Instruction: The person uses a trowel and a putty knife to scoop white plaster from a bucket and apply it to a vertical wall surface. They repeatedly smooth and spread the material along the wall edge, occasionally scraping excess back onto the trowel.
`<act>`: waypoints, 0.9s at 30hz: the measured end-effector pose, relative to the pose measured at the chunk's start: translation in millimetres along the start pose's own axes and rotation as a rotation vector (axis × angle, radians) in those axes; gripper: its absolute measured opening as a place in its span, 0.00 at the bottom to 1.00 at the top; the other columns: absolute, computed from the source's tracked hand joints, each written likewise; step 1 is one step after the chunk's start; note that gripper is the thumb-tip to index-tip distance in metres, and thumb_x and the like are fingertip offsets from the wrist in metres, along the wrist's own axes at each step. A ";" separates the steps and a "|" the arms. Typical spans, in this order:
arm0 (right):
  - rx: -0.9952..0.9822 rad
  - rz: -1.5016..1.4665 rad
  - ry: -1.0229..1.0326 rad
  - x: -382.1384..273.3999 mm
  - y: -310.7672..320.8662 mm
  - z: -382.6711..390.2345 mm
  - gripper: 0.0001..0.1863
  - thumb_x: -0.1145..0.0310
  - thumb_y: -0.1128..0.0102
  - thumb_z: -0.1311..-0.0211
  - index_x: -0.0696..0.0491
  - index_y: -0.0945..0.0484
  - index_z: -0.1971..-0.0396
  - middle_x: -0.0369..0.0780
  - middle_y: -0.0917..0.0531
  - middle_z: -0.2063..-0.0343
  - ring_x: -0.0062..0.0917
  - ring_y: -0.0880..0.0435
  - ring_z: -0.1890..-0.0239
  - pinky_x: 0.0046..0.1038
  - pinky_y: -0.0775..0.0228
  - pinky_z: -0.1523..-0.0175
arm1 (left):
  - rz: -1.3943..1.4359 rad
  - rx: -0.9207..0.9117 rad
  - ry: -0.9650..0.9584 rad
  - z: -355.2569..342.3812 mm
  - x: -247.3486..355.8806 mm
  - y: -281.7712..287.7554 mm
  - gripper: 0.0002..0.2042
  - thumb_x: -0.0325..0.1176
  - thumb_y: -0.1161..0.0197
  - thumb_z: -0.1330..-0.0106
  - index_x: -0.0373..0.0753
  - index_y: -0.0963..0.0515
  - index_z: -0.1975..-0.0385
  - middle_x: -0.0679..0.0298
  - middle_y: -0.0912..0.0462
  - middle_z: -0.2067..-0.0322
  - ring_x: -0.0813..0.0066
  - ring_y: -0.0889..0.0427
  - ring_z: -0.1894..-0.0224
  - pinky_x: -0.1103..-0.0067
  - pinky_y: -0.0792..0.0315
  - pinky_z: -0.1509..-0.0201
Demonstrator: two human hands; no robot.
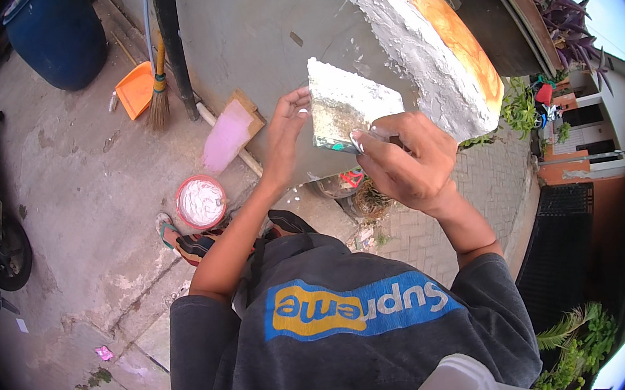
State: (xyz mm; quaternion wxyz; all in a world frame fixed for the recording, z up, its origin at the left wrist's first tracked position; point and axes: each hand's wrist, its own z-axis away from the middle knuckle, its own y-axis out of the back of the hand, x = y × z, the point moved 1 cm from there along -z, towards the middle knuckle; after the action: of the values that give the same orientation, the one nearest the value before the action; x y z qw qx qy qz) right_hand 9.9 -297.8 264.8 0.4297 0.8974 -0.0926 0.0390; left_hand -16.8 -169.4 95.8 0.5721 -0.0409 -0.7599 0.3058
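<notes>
My right hand (412, 159) is closed on a flat, four-sided putty scraper (351, 98), with the thumb pressed on its lower edge. White putty coats much of the scraper's face, and a greyish smear shows lower down. Close to its left edge is my left hand (288, 132), fingers apart and slightly bent; some fingertips reach the edge, and whether they touch it I cannot tell. A white dab sits on that hand. Beyond the scraper is a smooth grey slab (255, 32) bordered by a rough strip of white putty (419, 44) and an orange-stained edge.
A round pink-rimmed tub of white paste (201, 202) stands on the concrete by my foot (168, 233). Near it are a pink-coated board (229, 137), an orange dustpan (135, 90), a broom (159, 104) and a blue barrel (56, 39). A motorcycle (1, 238) stands far left.
</notes>
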 end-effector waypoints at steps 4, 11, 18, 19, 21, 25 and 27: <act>0.055 -0.162 -0.150 -29.2 -103.4 32.6 0.14 0.75 0.31 0.64 0.49 0.17 0.71 0.33 0.22 0.75 0.23 0.26 0.77 0.22 0.36 0.76 | 0.383 0.098 -0.058 76.4 4.4 26.5 0.26 0.46 0.63 0.29 0.30 0.45 0.41 0.56 0.36 0.43 0.69 0.37 0.39 0.71 0.46 0.33; -0.138 -0.597 -0.288 -138.6 -256.0 73.7 0.10 0.71 0.33 0.59 0.52 0.18 0.71 0.35 0.20 0.72 0.27 0.22 0.72 0.27 0.31 0.69 | 0.289 0.785 0.147 151.9 -32.8 118.9 0.19 0.42 0.56 0.26 0.42 0.41 0.41 0.64 0.33 0.47 0.75 0.33 0.45 0.75 0.37 0.42; -0.481 -1.036 -0.442 -235.2 -354.8 111.7 0.07 0.69 0.38 0.51 0.54 0.19 0.70 0.36 0.20 0.69 0.30 0.22 0.66 0.32 0.29 0.62 | 0.051 1.210 0.375 252.2 -94.3 292.1 0.17 0.36 0.55 0.27 0.40 0.38 0.42 0.62 0.27 0.51 0.73 0.26 0.51 0.78 0.28 0.53; -0.524 -1.096 -0.541 -239.9 -373.3 118.2 0.07 0.69 0.38 0.50 0.53 0.19 0.70 0.36 0.20 0.69 0.32 0.22 0.65 0.33 0.28 0.61 | -0.057 1.330 0.429 260.1 -102.9 319.4 0.18 0.38 0.54 0.27 0.40 0.38 0.41 0.59 0.28 0.48 0.67 0.26 0.49 0.74 0.26 0.54; -0.682 -1.059 -0.789 -234.7 -420.8 146.8 0.07 0.67 0.38 0.48 0.52 0.19 0.70 0.35 0.20 0.69 0.35 0.21 0.64 0.36 0.28 0.59 | -0.061 1.497 0.486 272.2 -125.0 373.4 0.18 0.38 0.55 0.27 0.39 0.40 0.41 0.57 0.29 0.47 0.64 0.26 0.48 0.73 0.27 0.52; -0.937 -0.792 -0.944 -218.0 -570.8 278.8 0.15 0.65 0.37 0.50 0.54 0.22 0.62 0.47 0.21 0.66 0.44 0.23 0.60 0.40 0.29 0.55 | -0.114 1.562 0.576 286.8 -178.0 468.6 0.19 0.35 0.55 0.29 0.38 0.42 0.41 0.56 0.31 0.46 0.61 0.26 0.48 0.71 0.27 0.50; -1.060 -0.559 -0.871 -212.0 -637.0 342.4 0.30 0.61 0.34 0.52 0.55 0.31 0.49 0.50 0.26 0.55 0.44 0.30 0.49 0.41 0.35 0.46 | -0.123 1.478 0.621 282.7 -204.2 499.7 0.17 0.31 0.54 0.30 0.37 0.40 0.43 0.57 0.29 0.49 0.63 0.25 0.49 0.69 0.26 0.50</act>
State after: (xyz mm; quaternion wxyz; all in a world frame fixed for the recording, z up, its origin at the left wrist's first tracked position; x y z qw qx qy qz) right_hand -73.7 -145.4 -468.5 0.7236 0.4937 -0.0290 -0.4814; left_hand -343.6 32.9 -377.1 0.6524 0.3068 -0.1680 0.6723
